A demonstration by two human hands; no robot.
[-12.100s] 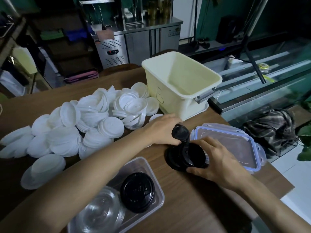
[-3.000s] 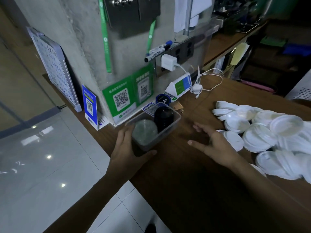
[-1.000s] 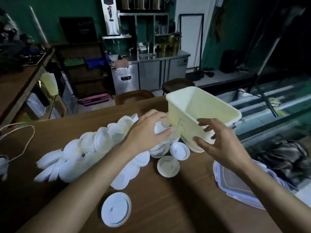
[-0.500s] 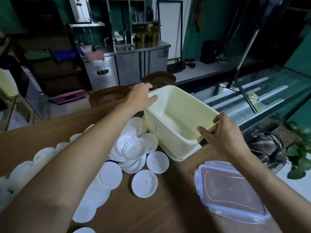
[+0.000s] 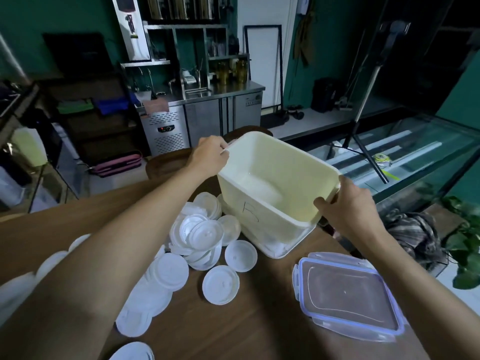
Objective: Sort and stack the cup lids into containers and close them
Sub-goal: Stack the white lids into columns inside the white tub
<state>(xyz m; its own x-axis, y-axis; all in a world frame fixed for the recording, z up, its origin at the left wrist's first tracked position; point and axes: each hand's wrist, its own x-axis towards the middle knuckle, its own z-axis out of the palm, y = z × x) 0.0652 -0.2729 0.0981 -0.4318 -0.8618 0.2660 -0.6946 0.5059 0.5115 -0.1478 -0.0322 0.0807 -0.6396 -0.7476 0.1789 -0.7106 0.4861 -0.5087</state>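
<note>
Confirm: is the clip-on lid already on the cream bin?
No, the clip-on lid lies flat on the table, apart from the open cream bin.

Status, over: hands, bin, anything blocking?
Rim of cream bin gripped by left hand and right hand. Bin open. Loose white lids piled beside its base.

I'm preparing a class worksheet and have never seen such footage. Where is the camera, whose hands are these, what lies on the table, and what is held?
There is no machine here. A person wears one wide-angle camera on the head, looking forward and down, so you see their own arms. The left hand and right hand grip opposite ends of the rim of a cream container. On the wooden table lie a loose pile of white cup lids and, on the right-hand side, a clear container lid with blue edging.
</note>
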